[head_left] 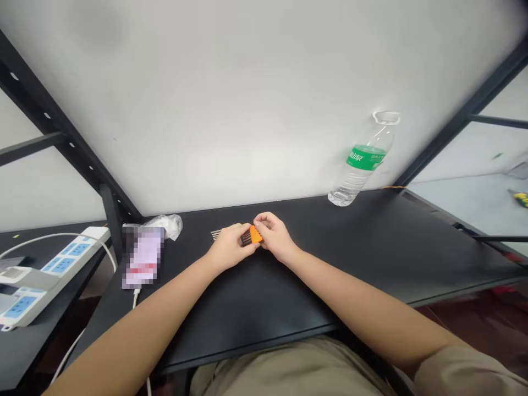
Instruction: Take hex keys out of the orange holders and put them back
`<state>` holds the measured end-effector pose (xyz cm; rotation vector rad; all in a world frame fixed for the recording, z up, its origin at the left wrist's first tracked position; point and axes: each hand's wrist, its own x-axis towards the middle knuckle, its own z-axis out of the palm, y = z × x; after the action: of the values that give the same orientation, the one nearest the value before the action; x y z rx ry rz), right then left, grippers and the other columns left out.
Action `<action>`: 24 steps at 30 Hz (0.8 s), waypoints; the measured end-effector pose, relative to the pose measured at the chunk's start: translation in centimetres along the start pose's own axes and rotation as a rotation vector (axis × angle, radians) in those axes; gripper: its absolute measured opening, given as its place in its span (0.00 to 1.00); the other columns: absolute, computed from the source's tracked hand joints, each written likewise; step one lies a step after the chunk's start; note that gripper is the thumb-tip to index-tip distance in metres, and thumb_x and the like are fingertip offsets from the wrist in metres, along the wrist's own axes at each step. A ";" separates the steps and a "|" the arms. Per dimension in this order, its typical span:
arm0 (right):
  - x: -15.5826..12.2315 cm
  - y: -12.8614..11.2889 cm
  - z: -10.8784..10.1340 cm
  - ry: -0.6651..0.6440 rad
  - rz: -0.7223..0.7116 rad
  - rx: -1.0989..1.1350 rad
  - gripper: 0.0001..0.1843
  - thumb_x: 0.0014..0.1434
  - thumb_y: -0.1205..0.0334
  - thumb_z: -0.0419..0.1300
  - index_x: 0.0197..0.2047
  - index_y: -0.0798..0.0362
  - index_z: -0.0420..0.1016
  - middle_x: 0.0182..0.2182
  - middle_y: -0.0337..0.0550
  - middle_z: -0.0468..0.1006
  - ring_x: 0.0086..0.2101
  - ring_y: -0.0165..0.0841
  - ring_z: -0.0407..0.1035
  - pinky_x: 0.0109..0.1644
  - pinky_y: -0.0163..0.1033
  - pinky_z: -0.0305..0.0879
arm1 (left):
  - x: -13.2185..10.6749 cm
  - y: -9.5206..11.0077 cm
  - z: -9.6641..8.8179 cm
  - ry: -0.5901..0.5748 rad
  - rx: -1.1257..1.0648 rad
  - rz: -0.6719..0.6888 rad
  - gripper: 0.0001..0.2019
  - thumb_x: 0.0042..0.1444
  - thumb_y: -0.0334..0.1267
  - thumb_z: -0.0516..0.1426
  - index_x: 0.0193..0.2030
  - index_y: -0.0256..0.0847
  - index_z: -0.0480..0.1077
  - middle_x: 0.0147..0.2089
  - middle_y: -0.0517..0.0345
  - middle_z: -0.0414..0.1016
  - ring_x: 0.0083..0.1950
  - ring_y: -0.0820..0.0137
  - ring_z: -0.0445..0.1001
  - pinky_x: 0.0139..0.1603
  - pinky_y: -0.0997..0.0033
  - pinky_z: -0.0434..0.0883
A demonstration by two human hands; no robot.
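Above the black tabletop, both hands meet at an orange piece (256, 235), part of a small tool set with several thin metal rods (215, 235). The rods stick out to the left past my fingers; their exact kind is too small to tell. My left hand (229, 246) is closed around the middle of the set, its thumb and fingertips against the orange part. My right hand (276, 236) pinches the right end of that orange part with curled fingers. Much of the set is hidden under the left hand.
On the right stands a clear water bottle (358, 159) with a green label, against the wall. At the left lie a pixelated phone (144, 256) with a white cable, a crumpled plastic bag (171, 224) and a white power strip (68, 269). Black metal posts flank the desk (264, 308).
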<state>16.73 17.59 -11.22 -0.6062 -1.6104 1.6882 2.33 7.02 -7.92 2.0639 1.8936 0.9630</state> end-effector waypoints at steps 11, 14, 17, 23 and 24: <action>0.1 0.4 0.7 -0.044 -0.056 -0.055 0.16 0.61 0.48 0.64 0.42 0.51 0.69 0.33 0.39 0.74 0.31 0.29 0.70 0.32 0.33 0.68 | 0.1 -0.3 0.3 -0.023 0.069 -0.016 0.11 0.59 0.46 0.63 0.44 0.42 0.76 0.35 0.58 0.74 0.35 0.68 0.71 0.38 0.69 0.67; 0.5 0.4 -0.1 -0.017 -0.050 -0.090 0.17 0.63 0.45 0.61 0.44 0.50 0.67 0.31 0.37 0.72 0.25 0.27 0.64 0.25 0.32 0.62 | 0.0 -0.5 0.3 -0.026 0.114 -0.026 0.11 0.58 0.47 0.64 0.39 0.43 0.75 0.34 0.58 0.74 0.35 0.68 0.71 0.37 0.69 0.66; 1.6 0.3 -2.1 0.034 -0.037 -0.148 0.17 0.68 0.44 0.53 0.48 0.48 0.63 0.28 0.33 0.65 0.18 0.24 0.53 0.19 0.32 0.51 | -0.1 -1.1 0.5 -0.044 0.156 -0.044 0.12 0.57 0.50 0.65 0.36 0.43 0.75 0.34 0.58 0.76 0.35 0.66 0.73 0.36 0.68 0.66; 3.5 0.5 -5.9 -0.033 -0.029 -0.451 0.15 0.67 0.47 0.54 0.44 0.51 0.70 0.25 0.34 0.67 0.19 0.25 0.53 0.22 0.33 0.52 | -0.3 -2.4 0.9 -0.082 0.199 -0.079 0.28 0.57 0.52 0.65 0.61 0.42 0.74 0.50 0.51 0.81 0.49 0.59 0.79 0.49 0.63 0.73; 3.6 0.5 -6.1 -0.039 -0.048 -0.522 0.14 0.67 0.49 0.55 0.43 0.51 0.72 0.26 0.36 0.69 0.20 0.26 0.56 0.25 0.34 0.55 | -0.3 -2.5 1.0 -0.085 0.204 -0.083 0.30 0.58 0.52 0.64 0.65 0.41 0.71 0.53 0.50 0.81 0.52 0.58 0.78 0.51 0.62 0.73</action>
<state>18.94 24.34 -11.86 -0.7789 -2.0928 1.2456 0.80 7.45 -10.11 2.0764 2.0908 0.6773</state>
